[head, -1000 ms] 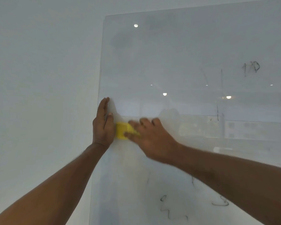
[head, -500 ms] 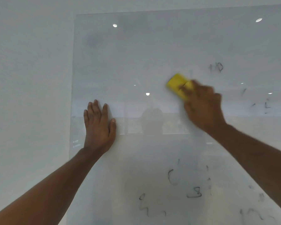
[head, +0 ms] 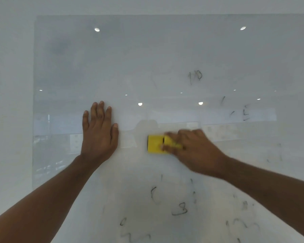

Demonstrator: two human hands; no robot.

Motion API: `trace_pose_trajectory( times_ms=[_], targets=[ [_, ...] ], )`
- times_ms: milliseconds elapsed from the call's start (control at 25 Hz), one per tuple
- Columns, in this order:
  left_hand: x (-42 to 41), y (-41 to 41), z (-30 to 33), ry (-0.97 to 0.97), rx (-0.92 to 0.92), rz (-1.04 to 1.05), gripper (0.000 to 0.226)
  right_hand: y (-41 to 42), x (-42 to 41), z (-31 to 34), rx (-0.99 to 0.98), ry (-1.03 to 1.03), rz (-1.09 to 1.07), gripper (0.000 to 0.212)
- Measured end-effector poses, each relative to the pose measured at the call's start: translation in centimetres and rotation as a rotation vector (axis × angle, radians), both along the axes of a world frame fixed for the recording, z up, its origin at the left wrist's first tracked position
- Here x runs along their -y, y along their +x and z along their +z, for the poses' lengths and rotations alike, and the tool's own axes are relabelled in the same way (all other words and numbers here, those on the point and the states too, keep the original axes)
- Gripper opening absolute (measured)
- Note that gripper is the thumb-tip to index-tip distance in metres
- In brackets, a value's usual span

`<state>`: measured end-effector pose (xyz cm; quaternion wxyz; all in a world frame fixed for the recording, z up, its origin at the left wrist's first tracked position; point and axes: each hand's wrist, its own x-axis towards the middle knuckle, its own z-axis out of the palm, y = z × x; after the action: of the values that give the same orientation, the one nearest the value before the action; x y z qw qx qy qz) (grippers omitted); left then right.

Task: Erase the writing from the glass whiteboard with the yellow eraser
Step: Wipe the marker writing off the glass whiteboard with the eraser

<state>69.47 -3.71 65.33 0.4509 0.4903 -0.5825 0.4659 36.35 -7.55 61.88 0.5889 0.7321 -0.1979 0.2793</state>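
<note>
left hand (head: 98, 134): I'm pressing it flat, fingers spread, bracing on whiteboard (head: 165, 55)
right hand (head: 193, 149): I'm pinching eraser (head: 155, 144), scrubbing marks

One head-worn camera looks straight ahead, close to a wall-mounted glass whiteboard (head: 165, 58), with both forearms reaching in from below.

Right hand (head: 191, 149) blurred over yellow eraser (head: 155, 144)

Two bare forearms entering from the lower left and lower right of the frame, no sleeves, left hand (head: 99, 132) sharp with short trimmed nails, right hand (head: 191, 149) blurred, its fingers smeared and indistinct
</note>
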Motion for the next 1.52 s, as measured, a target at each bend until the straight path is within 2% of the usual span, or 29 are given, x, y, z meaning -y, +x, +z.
trace_pose_trajectory(
  times_ms=[40, 120, 240, 320, 400, 480, 600, 640, 680, 720, 760, 920, 1000, 1040, 1120, 1200, 1280, 1360, 1440, 1480, 1520],
  targets=[
    [0.1, 0.0, 0.0, -0.006, -0.007, 0.004, 0.063, -1.3, 0.4, 2.4, 0.136, -0.017, -0.004, 0.051],
    [0.2, 0.2, -0.1, -0.011, -0.005, 0.009, 0.065, -4.3, 0.7, 7.4, 0.536, 0.003, -0.05, 0.052],
    [0.2, 0.1, -0.2, -0.027, 0.003, 0.012, 0.065, -7.2, 0.5, 13.0, 1.103, 0.139, -0.076, 0.056],
    [0.3, 0.0, -0.2, -0.049, 0.008, 0.021, 0.064, -5.8, -0.1, 15.3, 1.244, 0.199, -0.077, 0.056],
    [0.4, 0.0, -0.4, -0.054, 0.003, 0.024, 0.063, -2.5, -1.1, 15.4, 1.039, 0.155, -0.084, 0.056],
    [0.4, 0.0, -0.3, -0.044, -0.004, 0.021, 0.064, 1.1, -1.6, 12.4, 0.622, 0.096, -0.05, 0.055],
    [0.3, 0.0, -0.3, -0.049, -0.003, 0.019, 0.064, 3.2, -1.8, 5.4, -0.034, 0.123, 0.028, 0.047],
    [0.3, 0.0, -0.3, -0.053, 0.001, 0.023, 0.064, 2.7, -1.7, 4.5, -0.147, 0.118, 0.037, 0.047],
    [0.4, 0.0, -0.3, -0.052, 0.0, 0.027, 0.064, 1.8, -1.4, 4.7, -0.179, 0.101, 0.035, 0.048],
    [0.4, 0.1, -0.3, -0.048, -0.003, 0.031, 0.064, 0.8, -0.8, 6.0, -0.114, 0.082, 0.026, 0.049],
    [0.5, 0.2, -0.3, -0.044, -0.007, 0.035, 0.064, -0.5, -0.3, 8.0, 0.042, 0.064, 0.018, 0.05],
    [0.5, 0.0, -0.3, -0.044, -0.015, 0.033, 0.064, -5.8, 0.7, 16.0, 0.979, 0.139, 0.012, 0.056],
    [0.3, -0.1, -0.3, -0.053, -0.011, 0.023, 0.063, -5.6, 0.5, 18.3, 1.227, 0.212, 0.058, 0.055],
    [0.3, -0.2, -0.4, -0.053, -0.011, 0.017, 0.063, -4.2, 0.2, 18.9, 1.245, 0.228, 0.064, 0.055],
    [0.3, -0.2, -0.4, -0.046, -0.017, -0.003, 0.063, -0.2, -0.8, 18.5, 1.043, 0.205, 0.067, 0.055],
    [0.3, -0.1, -0.5, -0.04, -0.03, -0.04, 0.062, 4.2, -1.7, 15.4, 0.63, 0.157, 0.096, 0.054],
    [0.0, 0.1, -0.5, -0.044, -0.038, -0.064, 0.061, 7.0, -2.1, 9.5, 0.204, 0.144, 0.132, 0.049],
    [-0.2, 0.2, -0.5, -0.041, -0.037, -0.071, 0.061, 7.3, -2.1, 2.7, -0.125, 0.166, 0.144, 0.047],
    [-0.2, 0.3, -0.5, -0.037, -0.028, -0.074, 0.061, 5.7, -1.7, -1.0, -0.286, 0.171, 0.08, 0.05],
    [-0.1, 0.3, -0.5, -0.039, -0.026, -0.076, 0.061, 4.7, -1.3, -0.5, -0.255, 0.153, 0.076, 0.05],
    [0.0, 0.2, -0.5, -0.041, -0.026, -0.075, 0.061, 3.7, -0.8, 1.2, -0.144, 0.131, 0.081, 0.049]
  ],
)
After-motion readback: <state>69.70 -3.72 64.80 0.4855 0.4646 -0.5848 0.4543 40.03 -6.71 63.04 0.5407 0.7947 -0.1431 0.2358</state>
